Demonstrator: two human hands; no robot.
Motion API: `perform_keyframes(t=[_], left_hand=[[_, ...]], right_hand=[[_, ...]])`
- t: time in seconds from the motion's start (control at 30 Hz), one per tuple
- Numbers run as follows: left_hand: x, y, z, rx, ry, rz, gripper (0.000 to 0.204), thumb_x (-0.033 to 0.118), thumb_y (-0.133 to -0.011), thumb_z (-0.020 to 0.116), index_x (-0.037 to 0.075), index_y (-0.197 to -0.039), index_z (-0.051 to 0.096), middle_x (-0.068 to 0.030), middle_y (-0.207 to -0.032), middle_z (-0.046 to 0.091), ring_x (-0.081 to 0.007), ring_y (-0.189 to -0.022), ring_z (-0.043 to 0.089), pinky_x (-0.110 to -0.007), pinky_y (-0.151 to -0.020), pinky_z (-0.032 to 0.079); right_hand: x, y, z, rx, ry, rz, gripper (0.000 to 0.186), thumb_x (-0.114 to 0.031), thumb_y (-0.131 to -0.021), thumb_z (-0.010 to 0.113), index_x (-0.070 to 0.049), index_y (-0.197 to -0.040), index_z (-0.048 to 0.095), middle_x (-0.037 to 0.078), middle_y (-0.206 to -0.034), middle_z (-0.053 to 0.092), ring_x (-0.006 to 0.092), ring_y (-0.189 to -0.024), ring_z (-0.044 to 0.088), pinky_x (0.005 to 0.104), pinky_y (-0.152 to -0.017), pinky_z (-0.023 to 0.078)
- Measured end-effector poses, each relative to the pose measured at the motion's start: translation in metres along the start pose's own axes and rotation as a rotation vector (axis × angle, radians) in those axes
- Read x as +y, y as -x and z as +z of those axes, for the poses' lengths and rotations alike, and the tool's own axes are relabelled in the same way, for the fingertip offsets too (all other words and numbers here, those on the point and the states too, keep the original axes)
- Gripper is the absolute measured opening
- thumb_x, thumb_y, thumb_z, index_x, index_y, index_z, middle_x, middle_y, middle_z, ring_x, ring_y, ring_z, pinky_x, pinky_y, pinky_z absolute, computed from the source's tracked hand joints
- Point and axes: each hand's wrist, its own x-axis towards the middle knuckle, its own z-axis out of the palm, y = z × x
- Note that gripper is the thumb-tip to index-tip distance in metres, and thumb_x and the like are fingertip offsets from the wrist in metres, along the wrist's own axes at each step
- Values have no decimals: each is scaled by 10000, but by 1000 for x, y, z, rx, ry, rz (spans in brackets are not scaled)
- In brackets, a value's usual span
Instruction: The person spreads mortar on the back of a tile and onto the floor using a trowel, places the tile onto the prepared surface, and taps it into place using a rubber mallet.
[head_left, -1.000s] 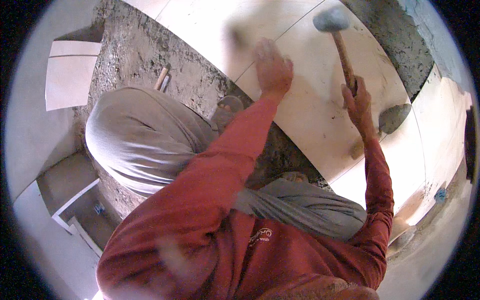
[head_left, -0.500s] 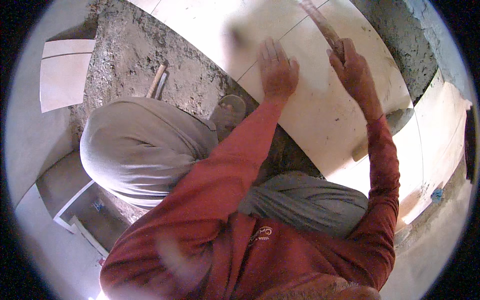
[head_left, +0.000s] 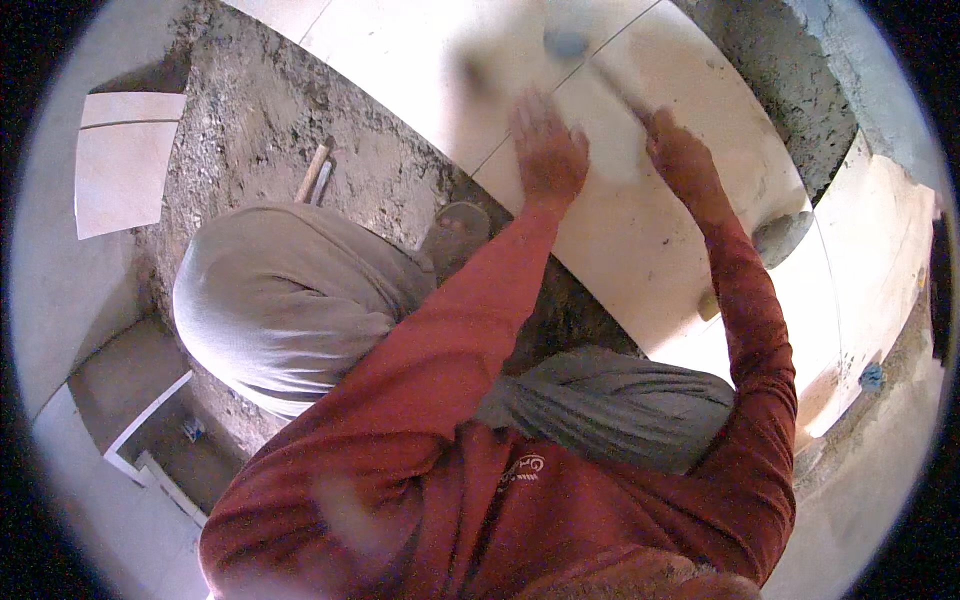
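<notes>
My left hand (head_left: pixel 548 155) lies flat on a pale floor tile (head_left: pixel 630 250), fingers stretched out, beside the joint with the adjoining tile (head_left: pixel 410 70). To its right, my right hand (head_left: pixel 685 160) is closed round the handle of a mallet (head_left: pixel 567 43). The mallet's greyish head is blurred and lies close to the joint, ahead of my left hand. Whether it touches the tile I cannot tell. By my right forearm a trowel (head_left: pixel 783 238) rests on the tile, partly covered by the sleeve.
Rough bare ground (head_left: pixel 270 110) borders the tiles on the left, with a wooden-handled tool (head_left: pixel 314 173) on it. A cut tile (head_left: pixel 128 175) lies farther left. Wet-looking grey mortar (head_left: pixel 790 95) runs along the far right edge. A blue scrap (head_left: pixel 872 376) sits at the right. My sandalled foot (head_left: pixel 460 228) is near the tile edge.
The mallet has swung down from the upper right toward the joint, and my right hand has dropped slightly left and nearer. My left hand stays flat, shifted very little.
</notes>
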Motion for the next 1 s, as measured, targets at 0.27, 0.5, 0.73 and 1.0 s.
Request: perform_keyframes(t=[0.27, 0.5, 0.73, 1.0], left_hand=[[-11, 5, 3, -5, -44, 28, 704, 335, -913, 562, -119, -1410, 356, -321, -1487, 327, -474, -1395, 296, -560, -1161, 220], [19, -39, 28, -25, -33, 237, 707, 368, -920, 559, -93, -1418, 359, -297, -1492, 334, -447, -1383, 326, -568, -1145, 241], [61, -203, 125, 127, -38, 643, 596, 405, -948, 505, -40, -1344, 479, -236, -1430, 443, -397, -1344, 396, -565, -1126, 270], [84, -206, 144, 76, 52, 701, 596, 357, -940, 518, -71, -1350, 448, -250, -1427, 436, -408, -1333, 398, -545, -1124, 277]], right_hand=[[-21, 26, -68, 43, -227, 74, 318, -289, -924, 605, -37, -1055, 465, 194, -746, 612, 426, -686, 614, 512, -651, 495], [15, 159, -18, -5, -765, 634, 197, -243, -919, 614, -86, -975, 509, -40, -695, 489, 76, -574, 483, 252, -493, 400], [5, 197, 52, 260, -699, 621, 224, -223, -898, 636, -46, -1004, 548, 82, -772, 591, 183, -677, 567, 347, -612, 469], [22, 217, 80, 415, -738, 669, 177, -183, -920, 626, -52, -979, 523, 58, -746, 559, 150, -616, 534, 317, -549, 432]])
